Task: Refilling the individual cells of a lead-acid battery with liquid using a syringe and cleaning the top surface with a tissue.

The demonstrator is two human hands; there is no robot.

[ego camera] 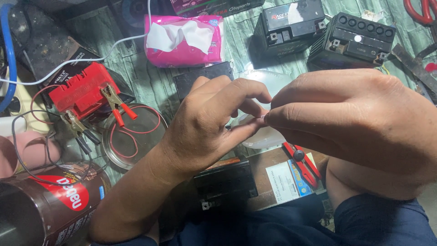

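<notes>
Both hands are up over the middle of the surface, fingertips meeting. Your left hand (207, 123) is curled nearly closed, thumb and forefinger pinched together; your right hand (359, 118) comes in from the other side, thumb and forefinger also pinched, on the same tiny piece (265, 117). It's too small to make out, maybe a bit of clear film or a small fitting. That piece sits right between the two hands, above a clear plastic bag (261, 134).

Keep both pinches close to the tips, so the piece doesn't twist. Rest your wrists or forearms on something steady; small work like this punishes a shaking hand. Work over the bag, so a dropped piece lands where you can find it.

Mind what lies below: a black battery (226, 181) near the front edge, a red cutter (301, 163) beside it. The red charger (82, 91) with its clips (116, 102) lies toward the left edge, well apart. Two more batteries (318, 32) stand at the far edge, with a pink tissue pack (184, 41) beside them.
</notes>
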